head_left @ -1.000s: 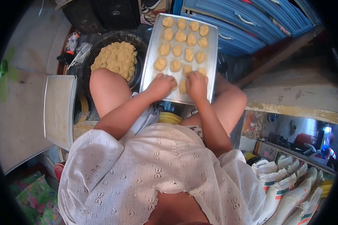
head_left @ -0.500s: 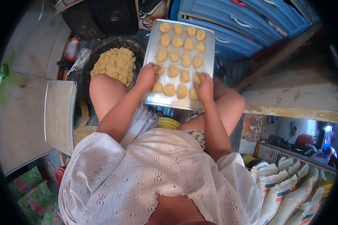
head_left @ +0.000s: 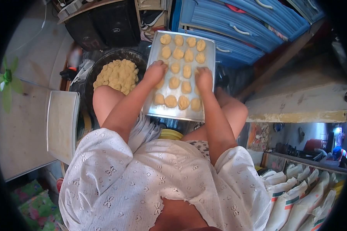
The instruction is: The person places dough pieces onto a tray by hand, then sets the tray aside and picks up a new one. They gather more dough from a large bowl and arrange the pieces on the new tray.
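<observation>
A metal baking tray [head_left: 172, 111] rests across my lap, tilted a little, with rows of rough yellow dough pieces [head_left: 174, 82] on it. My left hand [head_left: 155, 73] is at the tray's left side, its fingers curled down over a dough piece in the middle row, which they mostly cover. Opposite it, my right hand [head_left: 204, 79] has its fingers bent over a dough piece in the right-hand column, also mostly hidden. Left of the tray, a dark round basin [head_left: 89, 73] holds a heap of more dough pieces [head_left: 116, 76].
A stack of flat trays [head_left: 61, 125] leans at the left. Blue drawers [head_left: 223, 32] stand beyond the tray, black speakers [head_left: 115, 29] behind the basin. A wooden ledge [head_left: 297, 116] juts in at the right, above several white sacks [head_left: 297, 200].
Both hands have moved one row farther up the tray, onto other dough pieces. The view has shifted slightly, so the tray appears lower and a little farther left.
</observation>
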{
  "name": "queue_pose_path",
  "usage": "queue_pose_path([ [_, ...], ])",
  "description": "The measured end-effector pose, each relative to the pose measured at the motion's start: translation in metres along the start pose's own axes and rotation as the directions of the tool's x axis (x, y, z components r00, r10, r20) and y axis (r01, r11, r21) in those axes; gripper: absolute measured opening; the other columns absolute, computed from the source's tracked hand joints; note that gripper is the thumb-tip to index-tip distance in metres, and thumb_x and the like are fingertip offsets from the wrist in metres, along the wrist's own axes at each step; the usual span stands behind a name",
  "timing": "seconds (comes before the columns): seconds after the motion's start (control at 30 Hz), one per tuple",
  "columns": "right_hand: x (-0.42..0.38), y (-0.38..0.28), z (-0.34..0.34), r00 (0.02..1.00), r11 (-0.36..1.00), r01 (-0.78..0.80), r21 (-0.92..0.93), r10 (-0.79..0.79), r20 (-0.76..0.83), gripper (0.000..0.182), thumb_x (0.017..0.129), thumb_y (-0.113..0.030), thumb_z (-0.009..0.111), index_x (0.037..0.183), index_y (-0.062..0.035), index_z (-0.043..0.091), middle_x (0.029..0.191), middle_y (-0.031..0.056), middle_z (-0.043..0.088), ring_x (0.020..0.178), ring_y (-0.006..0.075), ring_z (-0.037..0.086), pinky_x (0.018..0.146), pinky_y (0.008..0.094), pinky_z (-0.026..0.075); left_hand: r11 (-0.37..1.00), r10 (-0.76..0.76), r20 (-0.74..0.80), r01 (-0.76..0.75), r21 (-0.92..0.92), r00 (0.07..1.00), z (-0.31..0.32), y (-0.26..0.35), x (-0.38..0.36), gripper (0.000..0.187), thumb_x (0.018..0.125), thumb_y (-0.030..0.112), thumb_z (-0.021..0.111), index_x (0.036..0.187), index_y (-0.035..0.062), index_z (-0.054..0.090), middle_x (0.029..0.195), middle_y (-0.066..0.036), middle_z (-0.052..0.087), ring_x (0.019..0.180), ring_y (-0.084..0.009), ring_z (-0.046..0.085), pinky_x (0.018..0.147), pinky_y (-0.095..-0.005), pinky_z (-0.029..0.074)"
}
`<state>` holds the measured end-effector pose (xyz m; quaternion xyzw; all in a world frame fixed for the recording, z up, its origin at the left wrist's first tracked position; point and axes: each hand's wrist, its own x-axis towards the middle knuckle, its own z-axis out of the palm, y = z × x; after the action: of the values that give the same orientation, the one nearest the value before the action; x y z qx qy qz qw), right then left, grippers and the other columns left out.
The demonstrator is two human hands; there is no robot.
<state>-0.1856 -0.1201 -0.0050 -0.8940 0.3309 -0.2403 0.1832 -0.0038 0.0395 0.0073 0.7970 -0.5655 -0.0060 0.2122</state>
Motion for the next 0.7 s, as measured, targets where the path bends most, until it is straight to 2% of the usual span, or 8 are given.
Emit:
queue_pose_path([
  [0.07,0.001,0.008,0.008,1.000,1.000,-0.008,0.003,0.008,-0.029,0.033,0.073,-0.012,0.065,0.105,-0.0080,0.065,0.107,0.0099,0.059,0.100,0.0304,0.052,0.087,0.0412,0.043,0.994,-0.059,-0.066,0.053,-0.092,0.996,0.007,-0.004,0.000,0.014,0.077,0.009,0.055,0.089,0.0069,0.062,0.098,-0.010,0.058,0.093,-0.0312,0.056,0.081,-0.0413,0.046],
  [0.17,-0.004,-0.002,-0.002,0.999,0.996,-0.039,-0.084,0.037,-0.021,0.030,0.073,-0.015,0.065,0.103,-0.0095,0.066,0.105,0.0084,0.061,0.101,0.0273,0.052,0.086,0.0407,0.042,0.996,-0.080,-0.097,0.076,-0.041,0.992,0.008,-0.002,-0.002,0.013,0.075,0.009,0.056,0.086,0.0069,0.062,0.094,-0.010,0.058,0.093,-0.0299,0.056,0.079,-0.0411,0.046],
  [0.23,-0.003,-0.013,-0.007,0.999,0.983,-0.050,-0.176,0.052,0.005,0.031,0.074,-0.017,0.065,0.104,-0.0103,0.066,0.106,0.0077,0.061,0.102,0.0256,0.051,0.085,0.0403,0.041,0.994,-0.092,-0.087,0.096,0.045,0.992,-0.003,0.009,-0.001,0.017,0.077,0.011,0.057,0.093,0.0078,0.063,0.100,-0.009,0.058,0.096,-0.0292,0.056,0.082,-0.0416,0.044],
  [0.3,-0.002,-0.022,-0.006,0.981,0.978,0.072,-0.195,-0.105,-0.164,0.032,0.075,-0.020,0.064,0.106,-0.0122,0.065,0.103,0.0050,0.061,0.100,0.0230,0.052,0.086,0.0391,0.037,0.985,-0.107,-0.077,0.117,0.129,0.991,-0.002,0.017,0.004,0.022,0.078,0.012,0.058,0.099,0.0087,0.064,0.106,-0.009,0.059,0.100,-0.0285,0.056,0.086,-0.0420,0.043],
  [0.37,0.001,-0.034,-0.003,0.983,0.974,0.146,-0.171,-0.163,-0.086,0.032,0.075,-0.020,0.064,0.106,-0.0122,0.065,0.102,0.0036,0.061,0.100,0.0227,0.052,0.087,0.0395,0.036,0.998,0.060,-0.257,-0.051,0.039,0.965,0.007,0.022,0.008,0.022,0.078,0.015,0.059,0.099,0.0103,0.065,0.104,-0.007,0.061,0.100,-0.0259,0.056,0.086,-0.0415,0.040],
  [0.47,-0.001,-0.041,0.006,0.967,0.953,0.253,-0.166,-0.251,0.028,0.030,0.077,-0.022,0.062,0.106,-0.0127,0.065,0.100,0.0021,0.062,0.098,0.0216,0.052,0.086,0.0392,0.034,0.991,0.110,-0.031,-0.107,0.077,0.993,0.018,0.021,0.016,0.024,0.077,0.017,0.060,0.100,0.0111,0.065,0.103,-0.007,0.062,0.099,-0.0243,0.056,0.086,-0.0408,0.039],
  [0.6,0.000,-0.040,0.014,0.982,0.943,0.181,-0.279,-0.160,0.097,0.027,0.079,-0.025,0.061,0.103,-0.0137,0.066,0.098,0.0014,0.062,0.096,0.0208,0.052,0.083,0.0383,0.033,0.987,0.076,0.031,-0.080,0.143,0.997,0.012,0.024,0.016,0.022,0.079,0.019,0.059,0.099,0.0117,0.065,0.100,-0.006,0.063,0.099,-0.0235,0.056,0.087,-0.0396,0.037],
  [0.7,0.002,-0.046,0.008,0.983,0.939,0.162,-0.303,-0.126,0.136,0.028,0.080,-0.025,0.059,0.104,-0.0136,0.066,0.100,0.0020,0.062,0.097,0.0209,0.052,0.084,0.0394,0.033,0.982,0.109,-0.047,-0.100,0.160,0.993,0.009,0.026,0.015,0.018,0.079,0.016,0.054,0.092,0.0102,0.065,0.094,-0.006,0.063,0.097,-0.0235,0.056,0.086,-0.0398,0.036],
])
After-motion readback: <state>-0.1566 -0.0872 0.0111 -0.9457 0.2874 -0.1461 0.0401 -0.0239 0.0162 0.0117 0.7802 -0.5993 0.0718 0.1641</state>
